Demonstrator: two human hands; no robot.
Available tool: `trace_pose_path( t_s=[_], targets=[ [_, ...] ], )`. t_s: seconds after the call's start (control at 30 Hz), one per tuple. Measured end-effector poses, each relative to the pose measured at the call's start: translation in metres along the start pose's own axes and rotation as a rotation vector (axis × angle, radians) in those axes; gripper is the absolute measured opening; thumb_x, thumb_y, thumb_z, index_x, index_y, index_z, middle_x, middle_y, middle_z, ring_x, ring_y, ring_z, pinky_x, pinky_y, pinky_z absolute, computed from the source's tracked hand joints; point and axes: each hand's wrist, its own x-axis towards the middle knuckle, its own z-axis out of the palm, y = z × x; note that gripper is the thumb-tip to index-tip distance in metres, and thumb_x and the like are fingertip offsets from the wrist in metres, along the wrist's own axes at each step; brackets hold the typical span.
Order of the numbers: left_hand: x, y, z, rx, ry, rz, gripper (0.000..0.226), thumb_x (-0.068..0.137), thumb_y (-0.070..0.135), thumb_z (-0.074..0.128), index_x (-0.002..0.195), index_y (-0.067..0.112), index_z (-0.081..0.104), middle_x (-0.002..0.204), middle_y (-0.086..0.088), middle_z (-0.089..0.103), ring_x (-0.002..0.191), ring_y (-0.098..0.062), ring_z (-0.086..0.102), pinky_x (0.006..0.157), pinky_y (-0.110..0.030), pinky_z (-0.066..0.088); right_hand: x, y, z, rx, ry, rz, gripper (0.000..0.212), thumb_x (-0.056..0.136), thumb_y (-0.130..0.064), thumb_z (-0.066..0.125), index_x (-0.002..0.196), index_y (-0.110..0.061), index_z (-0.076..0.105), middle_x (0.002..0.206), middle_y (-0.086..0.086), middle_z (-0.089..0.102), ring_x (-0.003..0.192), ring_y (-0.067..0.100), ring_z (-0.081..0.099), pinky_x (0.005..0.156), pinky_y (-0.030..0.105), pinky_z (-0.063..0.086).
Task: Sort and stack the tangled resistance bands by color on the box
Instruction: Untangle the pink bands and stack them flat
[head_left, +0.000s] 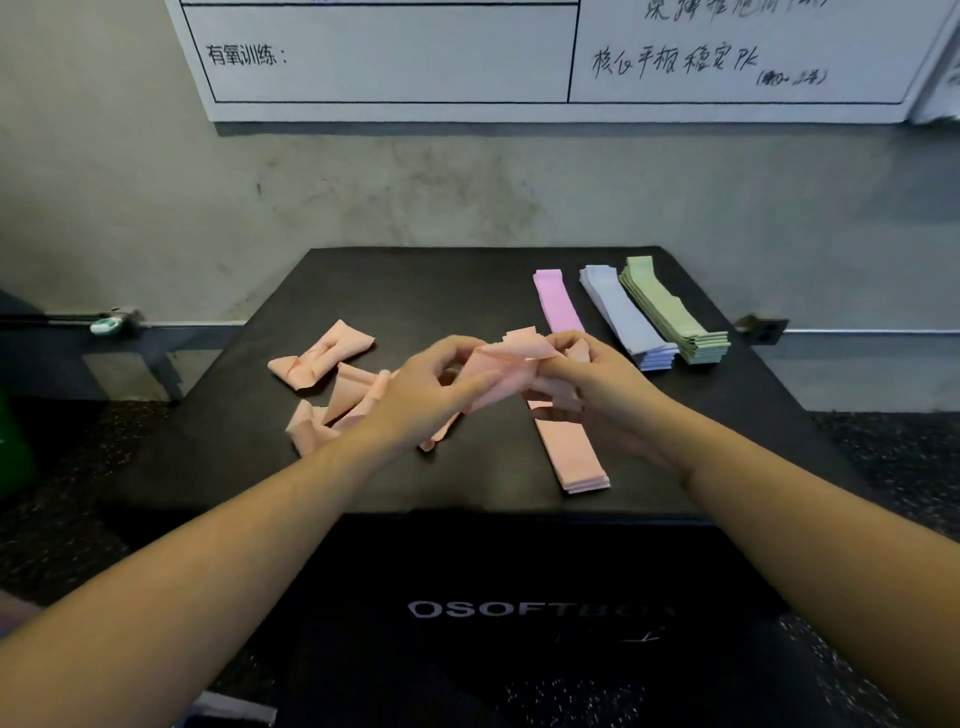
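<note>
Over the middle of the black soft box (426, 291), both hands hold one knotted peach band (511, 358). My left hand (436, 389) pinches its left part and my right hand (587, 384) grips its right part. Several tangled peach bands (324, 384) lie on the box to the left. A flat stack of peach bands (571, 457) lies under my right hand. At the back right lie a pink stack (557, 301), a blue stack (626, 317) and a green stack (670, 312), side by side.
A grey wall with a whiteboard (519, 57) rises behind the box. Dark speckled floor (67, 519) surrounds the box. A metal bar with a teal tip (106, 325) lies at the left by the wall, and a wall socket (763, 327) sits to the right.
</note>
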Motion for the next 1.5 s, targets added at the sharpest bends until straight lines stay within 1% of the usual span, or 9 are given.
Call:
trace_pose_path(
  t_s=[0.2,0.37,0.6,0.83,1.0,1.2,1.3,1.4,1.5],
  targets=[
    [-0.007,0.020,0.025,-0.256,0.027,-0.204,0.021,0.089,0.036,0.075,0.102,0.020,0.076,0.095,0.001,0.074,0.089,-0.012,0.065,0.084,-0.037,0.054,-0.027,-0.002,-0.022,0.070,0.020,0.041,0.012,0.094,-0.016,0.067,0.103,-0.011,0.062,0.095,0.004,0.073,0.088,0.017,0.070,0.086,0.039,0.056],
    [-0.003,0.035,0.039,-0.502,0.095,-0.274,0.014,0.097,0.020,0.066,0.103,0.009,0.073,0.117,-0.016,0.070,0.108,-0.027,0.066,0.083,-0.038,0.059,-0.042,0.000,-0.041,0.075,0.053,0.083,0.032,0.086,-0.028,0.072,0.103,0.000,0.069,0.088,0.004,0.071,0.087,0.015,0.063,0.086,0.033,0.049],
    [-0.004,0.059,0.055,-0.581,0.074,-0.296,0.015,0.103,0.023,0.056,0.103,0.017,0.069,0.091,-0.009,0.067,0.083,-0.019,0.061,0.070,-0.032,0.052,-0.062,0.001,-0.051,0.045,0.018,0.120,0.022,0.097,-0.023,0.058,0.090,-0.008,0.072,0.085,0.008,0.067,0.073,0.017,0.060,0.073,0.031,0.045],
    [-0.015,0.080,0.067,-0.358,0.060,-0.239,0.015,0.102,0.021,0.059,0.098,0.019,0.073,0.066,0.001,0.057,0.056,-0.010,0.048,0.053,-0.025,0.040,-0.071,-0.009,-0.043,-0.072,0.048,0.029,0.033,0.090,-0.038,0.073,0.114,-0.019,0.061,0.103,0.001,0.075,0.098,0.020,0.071,0.101,0.046,0.054],
    [-0.020,0.089,0.074,-0.323,0.029,-0.211,0.015,0.101,0.020,0.062,0.094,0.022,0.074,0.066,0.005,0.060,0.063,-0.011,0.050,0.056,-0.022,0.044,-0.074,-0.009,-0.030,-0.306,0.127,-0.125,0.018,0.089,-0.022,0.076,0.101,-0.011,0.067,0.100,0.008,0.075,0.090,0.013,0.070,0.093,0.045,0.056],
    [-0.024,0.086,0.065,-0.330,-0.051,-0.165,0.007,0.090,0.017,0.076,0.094,0.023,0.077,0.082,0.004,0.065,0.077,-0.013,0.056,0.070,-0.025,0.048,-0.077,-0.013,-0.036,0.181,0.070,-0.060,0.022,0.102,-0.002,0.046,0.098,-0.009,0.066,0.084,0.009,0.067,0.073,0.020,0.064,0.079,0.038,0.057],
    [-0.028,0.086,0.064,-0.291,-0.087,-0.168,0.013,0.090,0.010,0.075,0.097,0.021,0.076,0.089,0.001,0.068,0.080,-0.012,0.061,0.071,-0.021,0.051,-0.079,-0.016,-0.036,0.312,0.045,0.016,0.026,0.101,-0.001,0.035,0.099,-0.008,0.060,0.068,0.002,0.049,0.055,0.012,0.042,0.052,0.026,0.043],
    [-0.028,0.087,0.063,-0.234,-0.078,-0.176,0.016,0.090,0.010,0.074,0.090,0.026,0.075,0.082,0.007,0.069,0.077,-0.008,0.060,0.070,-0.020,0.046,-0.083,-0.019,-0.043,0.243,0.035,0.070,0.011,0.100,-0.023,0.051,0.104,-0.013,0.052,0.067,-0.005,0.039,0.051,0.008,0.026,0.045,0.020,0.023],
    [-0.027,0.085,0.060,-0.228,-0.059,-0.173,0.014,0.089,0.014,0.076,0.086,0.028,0.074,0.088,0.004,0.072,0.084,-0.012,0.062,0.077,-0.027,0.048,-0.088,-0.019,-0.055,-0.064,0.050,0.035,0.030,0.091,-0.029,0.073,0.112,-0.017,0.054,0.070,-0.005,0.043,0.053,0.009,0.029,0.046,0.022,0.024]
  ],
)
